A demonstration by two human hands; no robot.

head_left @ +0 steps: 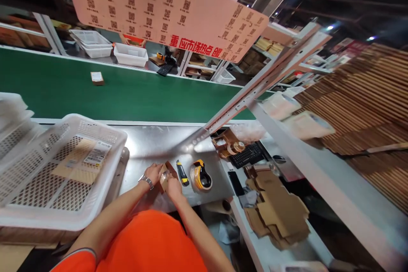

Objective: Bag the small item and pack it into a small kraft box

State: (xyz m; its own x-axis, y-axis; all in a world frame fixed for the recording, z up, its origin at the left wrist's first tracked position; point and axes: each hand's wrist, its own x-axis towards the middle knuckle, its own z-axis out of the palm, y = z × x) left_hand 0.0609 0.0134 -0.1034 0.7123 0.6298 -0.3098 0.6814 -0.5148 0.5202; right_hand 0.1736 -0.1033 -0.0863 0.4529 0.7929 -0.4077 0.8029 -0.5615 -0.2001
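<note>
Hands: left hand [154, 174] and right hand [174, 187] together, both clasping small cardboard box [165, 175] | beside utility knife [182, 173]

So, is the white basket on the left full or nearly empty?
Nearly empty: the white basket holds only one flat labelled packet; its perforated bottom shows elsewhere.

place: warehouse packing station | conveyor: green belt [143, 93] is carrying a small parcel [97, 77] | stock: flat cartons [366, 102] are lying stacked at right | table: steel table [153, 144] is holding a tape dispenser [200, 175], a white crate [63, 165] | overhead: QR-code board [165, 4] is hanging
</note>
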